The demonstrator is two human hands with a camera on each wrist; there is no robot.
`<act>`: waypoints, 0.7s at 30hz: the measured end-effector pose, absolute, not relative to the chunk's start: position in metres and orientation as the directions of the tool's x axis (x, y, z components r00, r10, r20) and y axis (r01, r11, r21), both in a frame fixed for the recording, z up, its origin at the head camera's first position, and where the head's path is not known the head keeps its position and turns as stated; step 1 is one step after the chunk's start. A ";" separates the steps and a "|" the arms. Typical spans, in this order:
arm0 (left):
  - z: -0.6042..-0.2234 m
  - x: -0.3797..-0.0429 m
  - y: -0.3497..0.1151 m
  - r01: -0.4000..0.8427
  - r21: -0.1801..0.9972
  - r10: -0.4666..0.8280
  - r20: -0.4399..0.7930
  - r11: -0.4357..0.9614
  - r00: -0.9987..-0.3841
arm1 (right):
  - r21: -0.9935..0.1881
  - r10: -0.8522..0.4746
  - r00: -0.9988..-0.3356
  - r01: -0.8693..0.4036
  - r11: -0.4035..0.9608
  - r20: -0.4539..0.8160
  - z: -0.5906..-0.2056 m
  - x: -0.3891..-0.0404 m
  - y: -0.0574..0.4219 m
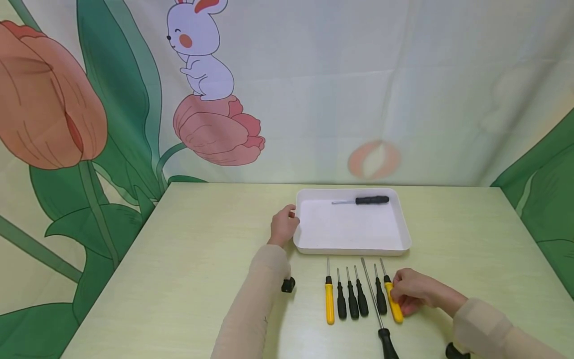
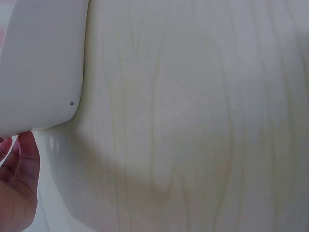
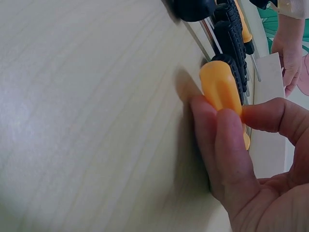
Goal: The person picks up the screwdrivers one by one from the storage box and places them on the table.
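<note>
My right hand [image 1: 414, 290] pinches the handle of a yellow screwdriver [image 1: 396, 310] at the right end of a row of screwdrivers. In the right wrist view, thumb and fingers sit on either side of that yellow handle [image 3: 219, 79], low over the table. My left hand [image 1: 284, 226] grips the left rim of a shallow white tray [image 1: 341, 234]; the left wrist view has its fingertips against the tray's edge [image 2: 41, 72]. Inside the tray, near its back wall, lies one black-handled screwdriver [image 1: 372, 200].
Left of the held screwdriver lie several black-handled ones [image 1: 352, 304], a long-shafted one [image 1: 386, 344] reaching toward the front, and another yellow screwdriver [image 1: 329, 301]. Their shafts point at the tray. Behind the light wooden table [image 1: 179, 279] hangs a printed curtain [image 1: 314, 99].
</note>
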State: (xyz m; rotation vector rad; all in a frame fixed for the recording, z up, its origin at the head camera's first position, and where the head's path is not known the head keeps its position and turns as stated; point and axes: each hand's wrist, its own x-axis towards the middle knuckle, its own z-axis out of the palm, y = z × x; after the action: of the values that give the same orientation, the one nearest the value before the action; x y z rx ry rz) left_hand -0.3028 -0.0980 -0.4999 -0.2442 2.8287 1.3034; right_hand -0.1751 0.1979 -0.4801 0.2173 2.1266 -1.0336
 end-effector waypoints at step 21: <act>-0.501 -0.303 -0.098 -0.153 0.755 -0.136 -0.085 0.638 -0.987 | -0.638 -0.190 -0.701 0.459 0.618 -0.688 -0.478 -0.170 0.197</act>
State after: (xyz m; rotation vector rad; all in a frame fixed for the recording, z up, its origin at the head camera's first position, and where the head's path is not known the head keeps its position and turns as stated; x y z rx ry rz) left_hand -0.3027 -0.0978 -0.5009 -0.2487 2.8245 1.3046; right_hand -0.1702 0.1968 -0.4781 0.2100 2.0863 -1.0967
